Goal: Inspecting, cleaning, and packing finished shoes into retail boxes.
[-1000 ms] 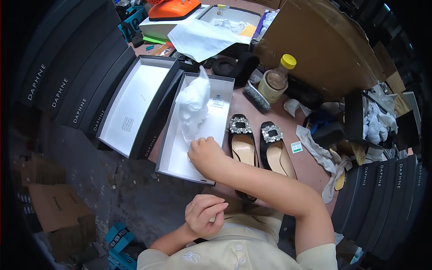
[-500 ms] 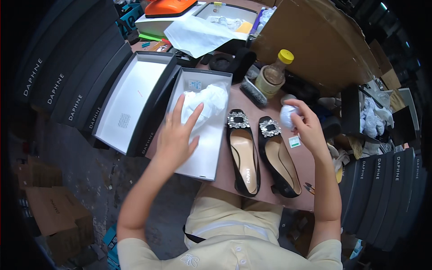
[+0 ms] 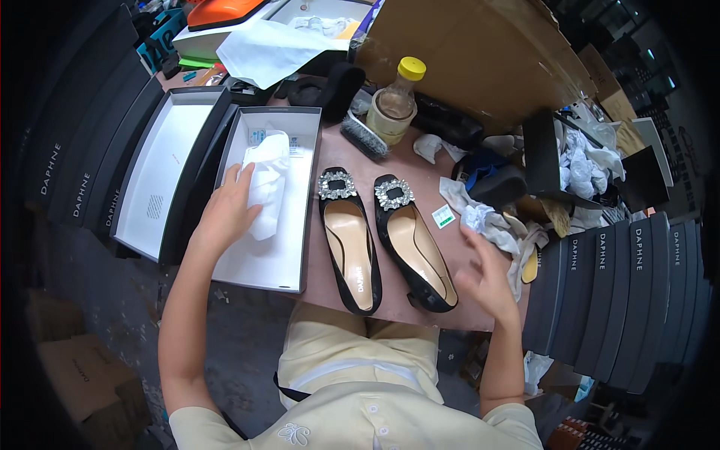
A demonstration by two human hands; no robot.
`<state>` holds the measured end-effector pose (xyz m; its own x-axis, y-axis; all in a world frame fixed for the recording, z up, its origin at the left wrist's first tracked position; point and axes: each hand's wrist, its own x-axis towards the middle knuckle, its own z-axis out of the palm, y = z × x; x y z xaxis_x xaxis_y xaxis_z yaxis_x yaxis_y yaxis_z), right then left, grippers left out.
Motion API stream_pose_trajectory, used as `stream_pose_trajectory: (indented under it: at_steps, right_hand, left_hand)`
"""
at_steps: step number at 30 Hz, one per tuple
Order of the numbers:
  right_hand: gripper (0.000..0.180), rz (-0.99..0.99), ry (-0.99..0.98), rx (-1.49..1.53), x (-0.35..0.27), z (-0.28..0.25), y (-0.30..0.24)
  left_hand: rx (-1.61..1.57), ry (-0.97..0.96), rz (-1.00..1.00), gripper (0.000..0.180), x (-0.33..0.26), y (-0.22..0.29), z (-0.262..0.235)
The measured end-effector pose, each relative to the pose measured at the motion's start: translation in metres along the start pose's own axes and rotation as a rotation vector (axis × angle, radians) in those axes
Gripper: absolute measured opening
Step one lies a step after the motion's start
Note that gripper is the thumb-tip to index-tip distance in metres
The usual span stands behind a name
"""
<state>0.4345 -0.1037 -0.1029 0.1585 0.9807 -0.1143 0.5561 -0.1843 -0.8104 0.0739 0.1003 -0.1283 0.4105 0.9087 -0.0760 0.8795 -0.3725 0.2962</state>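
My left hand (image 3: 225,211) lies flat on the white tissue paper (image 3: 268,174) inside an open white-lined shoe box (image 3: 289,259). Two black pumps with jewelled buckles, the left pump (image 3: 351,240) and the right pump (image 3: 414,244), stand side by side on the brown table just right of the box. My right hand (image 3: 487,279) hovers with fingers spread beside the right pump's heel, holding nothing. A crumpled wad of white paper (image 3: 478,219) lies on the table just beyond that hand.
The box lid (image 3: 159,171) lies left of the box. Behind the pumps are a brush (image 3: 364,138), a yellow-capped bottle (image 3: 395,101) and a small green-and-white packet (image 3: 443,217). Stacks of dark shoe boxes (image 3: 637,292) stand on the right, more (image 3: 67,127) on the left. A cardboard sheet (image 3: 480,52) leans at the back.
My right hand has let go of the white paper wad and dropped toward the table's front edge. My left hand has slid lower onto the tissue paper in the box.
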Motion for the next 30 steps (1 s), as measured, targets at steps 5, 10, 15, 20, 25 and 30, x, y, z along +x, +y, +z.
stream_pose_trajectory:
  at_steps: [5, 10, 15, 20, 25, 30]
  right_hand:
    - [0.051, -0.003, 0.183, -0.031, -0.038, 0.048, 0.001]
    - [0.024, 0.106, 0.378, 0.329, -0.072, 0.003, -0.017]
    - [0.041, -0.280, 0.302, -0.116, -0.099, 0.011, -0.103]
    - [0.058, -0.669, 0.193, -0.404, -0.097, 0.067, -0.142]
    - [0.087, -0.717, -0.019, -0.203, -0.092, 0.062, -0.164]
    - [0.102, -0.390, 0.205, 0.246, -0.036, 0.064, -0.120]
  left_hand:
    - [0.102, 0.136, 0.092, 0.066, -0.006, 0.014, 0.007]
    - [-0.659, 0.384, 0.240, 0.061, -0.066, 0.096, -0.017]
    - [-1.301, 0.056, 0.368, 0.098, -0.133, 0.159, -0.001]
    - [-1.624, 0.057, 0.120, 0.082, -0.119, 0.155, -0.004]
    - [-2.039, -0.377, -0.085, 0.065, -0.123, 0.095, -0.021]
    - [-1.942, -0.532, 0.227, 0.052, -0.142, 0.076, -0.020]
